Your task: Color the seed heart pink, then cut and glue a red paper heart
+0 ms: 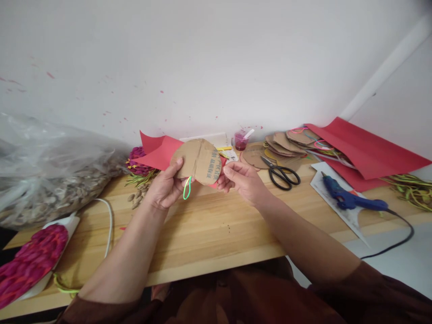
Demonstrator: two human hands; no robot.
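A round brown cardboard disc with blue printing is raised above the table. My left hand grips its left edge, thumb on the front face. From the disc's lower edge hangs a bright green cord loop. Behind the disc, red paper sticks out to the left, and small bits of red show along the lower and right edges. At the right edge my right hand has its fingers pinched together on what appears to be the red paper; the exact contact is partly hidden.
Black-handled scissors and stacked cardboard discs lie to the right, near a blue glue gun and red sheets. A cup stands at the wall. Leftward are a plastic bag of shells or seeds and a magenta-covered piece.
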